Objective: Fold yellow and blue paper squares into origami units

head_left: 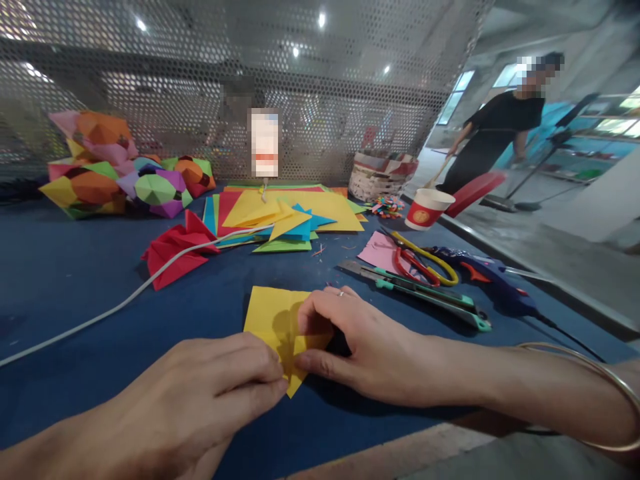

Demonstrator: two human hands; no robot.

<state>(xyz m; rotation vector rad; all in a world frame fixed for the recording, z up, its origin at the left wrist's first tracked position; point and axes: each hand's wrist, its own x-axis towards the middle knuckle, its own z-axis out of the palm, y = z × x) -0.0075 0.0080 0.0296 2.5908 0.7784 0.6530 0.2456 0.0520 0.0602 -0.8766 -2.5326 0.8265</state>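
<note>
Lying under both hands: a yellow paper (265, 308) with a folded flap, flat on the table near the person.
Left hand: the left hand (215, 383) pinches the paper's near corner, fingers together.
Right hand: the right hand (357, 350) grips the folded flap between thumb and curled fingers.
Blue surface: a dark blue tabletop (90, 283) backed by a perforated metal panel (320, 73); a person (500, 127) stands in the room beyond, at right.
Edges: a pale near edge (400, 455) runs below the hands; a metal rim (543, 277) slants along the right.
Room to move: a white cable (145, 288) crosses on the left; a green cutter (420, 291), scissors (445, 265) and glue gun (505, 287) lie beyond the right hand.
Paper cup: a red-and-white cup (425, 212) stands upright, its inside hidden.
Basket: a woven basket (367, 181), contents unclear, stands behind small coloured pieces (387, 207).
Folded colours: red folded paper (175, 260) lies before patterned paper balls (161, 192).
</note>
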